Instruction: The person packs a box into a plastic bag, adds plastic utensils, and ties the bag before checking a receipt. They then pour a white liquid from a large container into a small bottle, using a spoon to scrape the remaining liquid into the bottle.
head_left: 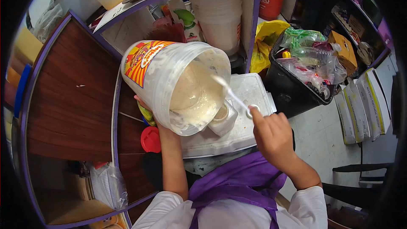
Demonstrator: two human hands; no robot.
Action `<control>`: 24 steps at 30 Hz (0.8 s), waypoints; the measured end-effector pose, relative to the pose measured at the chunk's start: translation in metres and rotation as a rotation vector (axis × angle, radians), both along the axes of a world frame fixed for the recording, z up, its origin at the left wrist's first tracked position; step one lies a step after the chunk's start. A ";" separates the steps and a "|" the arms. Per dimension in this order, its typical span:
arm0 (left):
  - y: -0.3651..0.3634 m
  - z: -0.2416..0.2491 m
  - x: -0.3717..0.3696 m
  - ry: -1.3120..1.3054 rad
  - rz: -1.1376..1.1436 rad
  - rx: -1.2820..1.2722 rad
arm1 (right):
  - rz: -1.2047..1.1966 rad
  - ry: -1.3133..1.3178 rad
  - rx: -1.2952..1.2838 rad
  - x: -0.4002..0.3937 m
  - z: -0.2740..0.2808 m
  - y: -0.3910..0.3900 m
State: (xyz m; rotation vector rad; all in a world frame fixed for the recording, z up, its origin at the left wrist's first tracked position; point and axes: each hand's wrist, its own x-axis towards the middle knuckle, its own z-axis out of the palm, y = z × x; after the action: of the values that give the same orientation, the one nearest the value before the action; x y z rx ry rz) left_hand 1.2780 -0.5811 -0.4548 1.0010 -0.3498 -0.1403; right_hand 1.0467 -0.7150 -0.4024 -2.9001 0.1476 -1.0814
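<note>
A large clear plastic bucket (146, 74) with a red and yellow label is tilted toward me, pale creamy batter (197, 95) pooled inside. Beneath its left side, my left hand (145, 103) holds it, most of the fingers hidden behind the wall. Closed around the handle of a white spoon (237, 98), my right hand (269, 131) is just right of the bucket's mouth. The spoon's head is blurred at the rim. Below the rim stands an open white plastic jar (224, 125) on a white lidded box (250, 87). A small round lid (253, 109) lies behind my right fingers.
A red plastic lid (150, 140) is left of my forearm. Stacked clear buckets (218, 15) stand on the shelf ahead. To the right is a full black trash bin (292, 95), with cartons (366, 101) beyond. A red gas cylinder (271, 0) stands at the back.
</note>
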 end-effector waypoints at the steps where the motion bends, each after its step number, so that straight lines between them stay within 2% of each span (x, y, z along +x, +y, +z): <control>1: 0.001 -0.001 -0.001 -0.073 0.030 0.056 | -0.024 -0.033 0.006 0.002 -0.001 -0.001; 4: 0.002 0.005 0.005 0.137 -0.079 -0.113 | 0.048 0.039 0.018 0.001 -0.004 0.009; 7: 0.001 0.012 0.002 0.163 -0.076 -0.107 | 0.087 0.029 0.041 -0.001 -0.003 0.016; 10: -0.002 0.018 -0.010 0.021 0.013 0.017 | 0.137 -0.014 0.077 -0.004 0.000 0.023; 13: -0.008 0.046 -0.021 0.256 0.048 -0.044 | 0.207 0.004 0.079 -0.008 0.001 0.035; 16: -0.004 0.027 -0.010 0.050 0.023 -0.020 | 0.244 0.017 0.089 -0.011 0.004 0.043; 22: -0.009 0.042 -0.020 0.234 0.115 0.035 | 0.251 0.075 0.083 -0.006 -0.012 0.030; 24: 0.000 0.021 -0.010 0.088 0.090 0.059 | 0.253 0.066 0.101 -0.008 -0.008 0.029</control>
State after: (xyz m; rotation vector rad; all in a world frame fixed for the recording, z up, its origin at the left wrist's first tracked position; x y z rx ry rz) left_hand 1.2683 -0.5809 -0.4336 1.0636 -0.2208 -0.1132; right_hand 1.0383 -0.6856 -0.4106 -2.7701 -0.1551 -0.9096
